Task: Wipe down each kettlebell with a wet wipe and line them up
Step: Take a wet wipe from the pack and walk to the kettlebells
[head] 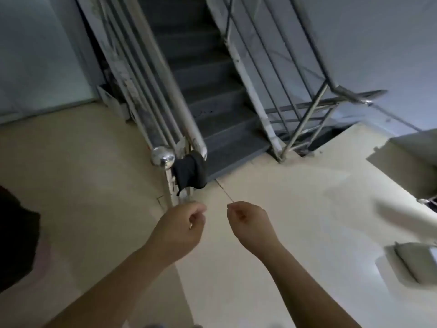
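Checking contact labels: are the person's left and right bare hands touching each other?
Apart. The head view shows a strip of smooth beige floor between the left hand and the right hand.

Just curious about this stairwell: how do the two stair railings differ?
The left railing ends in a shiny ball cap; the right railing shows none. A black cloth hangs on the left railing; the right one is bare. Both are metal and flank the dark stairs.
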`<state>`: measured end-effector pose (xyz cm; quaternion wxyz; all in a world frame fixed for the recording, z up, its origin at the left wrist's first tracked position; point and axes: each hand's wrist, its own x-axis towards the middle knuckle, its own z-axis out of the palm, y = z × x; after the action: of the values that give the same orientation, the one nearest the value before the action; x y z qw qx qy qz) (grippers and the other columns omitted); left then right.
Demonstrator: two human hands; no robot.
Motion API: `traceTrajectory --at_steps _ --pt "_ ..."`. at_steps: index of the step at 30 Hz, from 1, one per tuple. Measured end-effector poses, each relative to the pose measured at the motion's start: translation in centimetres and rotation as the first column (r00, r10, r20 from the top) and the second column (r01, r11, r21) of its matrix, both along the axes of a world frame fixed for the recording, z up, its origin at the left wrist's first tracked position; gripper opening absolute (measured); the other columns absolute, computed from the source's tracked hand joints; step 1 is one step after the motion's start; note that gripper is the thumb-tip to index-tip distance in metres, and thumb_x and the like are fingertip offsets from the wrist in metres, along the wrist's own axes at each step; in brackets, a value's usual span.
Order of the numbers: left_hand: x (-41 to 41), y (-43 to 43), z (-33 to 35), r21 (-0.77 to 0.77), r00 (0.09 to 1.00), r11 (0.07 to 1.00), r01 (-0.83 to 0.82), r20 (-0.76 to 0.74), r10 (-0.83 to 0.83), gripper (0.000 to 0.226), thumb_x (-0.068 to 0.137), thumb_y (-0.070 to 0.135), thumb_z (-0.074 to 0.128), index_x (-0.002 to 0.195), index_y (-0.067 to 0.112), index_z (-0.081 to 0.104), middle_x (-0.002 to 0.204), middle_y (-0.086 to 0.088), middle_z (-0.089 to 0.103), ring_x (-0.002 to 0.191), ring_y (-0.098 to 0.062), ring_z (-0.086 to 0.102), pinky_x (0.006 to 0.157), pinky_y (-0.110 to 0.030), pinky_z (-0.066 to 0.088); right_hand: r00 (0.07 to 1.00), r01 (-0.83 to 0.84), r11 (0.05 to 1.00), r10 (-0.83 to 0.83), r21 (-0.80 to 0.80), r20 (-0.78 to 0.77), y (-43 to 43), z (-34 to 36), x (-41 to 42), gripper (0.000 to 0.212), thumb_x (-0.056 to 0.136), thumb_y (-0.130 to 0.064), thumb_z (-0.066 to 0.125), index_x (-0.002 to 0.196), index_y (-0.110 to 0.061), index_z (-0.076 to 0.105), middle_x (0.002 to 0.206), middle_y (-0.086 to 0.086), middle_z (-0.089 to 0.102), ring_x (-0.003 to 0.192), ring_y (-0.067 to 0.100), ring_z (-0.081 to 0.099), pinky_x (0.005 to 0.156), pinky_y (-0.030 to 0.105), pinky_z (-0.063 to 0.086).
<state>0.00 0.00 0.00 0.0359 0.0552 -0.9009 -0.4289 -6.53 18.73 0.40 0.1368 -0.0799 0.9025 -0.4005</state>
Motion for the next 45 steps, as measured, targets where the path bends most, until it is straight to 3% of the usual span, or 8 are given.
traceTrajectory --at_steps 5,7,9,12,21,26,34,45 --pt "-6.0 4.2 -1.7 0.026 0.983 0.989 0.144 0.114 -0.146 0.019 0.098 0.029 0.055 0.112 0.03 0.067 0.096 0.021 0.066 0.088 0.003 0.062 0.079 -0.021 0.052 0.971 0.213 0.975 -0.204 -0.065 0.124 5.1 -1.7 -3.1 0.022 0.093 -0.03 0.053 0.094 -0.017 0.07 0.086 0.003 0.072 0.083 0.023 0.067 0.078 0.042 0.058" --pt "-8.8 5.6 -2.2 0.015 0.974 0.981 0.191 0.119 -0.191 0.02 0.096 0.028 0.057 0.113 0.03 0.067 0.098 0.022 0.066 0.092 0.005 0.062 0.085 -0.023 0.053 0.942 0.302 0.947 -0.278 -0.112 0.186 7.0 -2.5 -4.5 0.024 0.091 -0.028 0.052 0.091 -0.007 0.066 0.089 0.015 0.069 0.079 0.034 0.065 0.073 0.048 0.057" --pt "-11.6 7.1 -2.7 0.0 0.951 0.964 0.265 0.165 -0.262 0.021 0.096 0.029 0.057 0.114 0.03 0.067 0.099 0.022 0.066 0.093 0.006 0.061 0.088 -0.024 0.054 0.894 0.405 0.902 -0.358 -0.146 0.27 8.9 -2.8 -5.6 0.024 0.092 -0.023 0.053 0.092 -0.002 0.065 0.095 0.022 0.067 0.071 0.03 0.063 0.065 0.041 0.052" --pt "-15.7 10.0 -2.7 -0.004 0.903 0.925 0.38 0.22 -0.37 0.022 0.097 0.032 0.054 0.115 0.031 0.066 0.102 0.022 0.066 0.095 0.004 0.061 0.09 -0.026 0.053 0.797 0.573 0.802 -0.496 -0.17 0.345 12.1 -2.9 -7.2 0.017 0.093 -0.022 0.055 0.091 -0.015 0.071 0.093 0.011 0.073 0.08 0.023 0.071 0.064 0.031 0.049" --pt "-25.8 24.8 -3.2 0.026 0.695 0.727 0.686 0.273 -0.665 0.02 0.095 0.03 0.055 0.111 0.031 0.068 0.097 0.022 0.067 0.088 0.006 0.061 0.086 -0.02 0.051 0.524 0.852 0.482 -0.775 -0.205 0.353 24.4 -3.1 -10.1 0.017 0.095 -0.025 0.056 0.106 -0.026 0.069 0.093 -0.001 0.076 0.082 0.012 0.074 0.076 0.034 0.058" --pt "-30.9 36.7 -4.4 0.051 0.568 0.608 0.792 0.302 -0.766 0.021 0.095 0.029 0.054 0.111 0.029 0.068 0.097 0.019 0.067 0.089 0.003 0.062 0.086 -0.023 0.052 0.381 0.922 0.323 -0.855 -0.215 0.352 33.9 -4.3 -12.9 0.017 0.096 -0.022 0.056 0.103 -0.018 0.072 0.092 0.002 0.077 0.082 0.015 0.074 0.068 0.024 0.055" --pt "-37.8 56.1 -4.4 0.118 0.448 0.512 0.851 0.345 -0.825 0.023 0.096 0.03 0.053 0.114 0.031 0.066 0.099 0.02 0.067 0.091 0.005 0.062 0.081 -0.016 0.05 0.266 0.959 0.203 -0.888 -0.199 0.374 51.8 -4.8 -18.1 0.033 0.095 -0.025 0.054 0.127 -0.022 0.061 0.092 -0.001 0.076 0.083 0.014 0.073 0.081 0.034 0.057" --pt "-54.3 82.6 -8.1 0.07 0.305 0.348 0.935 0.345 -0.888 0.024 0.094 0.029 0.054 0.114 0.029 0.068 0.097 0.018 0.068 0.091 0.003 0.063 0.086 -0.02 0.052 0.069 0.981 -0.005 -0.927 -0.196 0.368 77.1 -6.3 -31.3 0.032 0.094 -0.026 0.054 0.124 -0.02 0.063 0.089 0.0 0.077 0.084 0.017 0.074 0.087 0.043 0.058"
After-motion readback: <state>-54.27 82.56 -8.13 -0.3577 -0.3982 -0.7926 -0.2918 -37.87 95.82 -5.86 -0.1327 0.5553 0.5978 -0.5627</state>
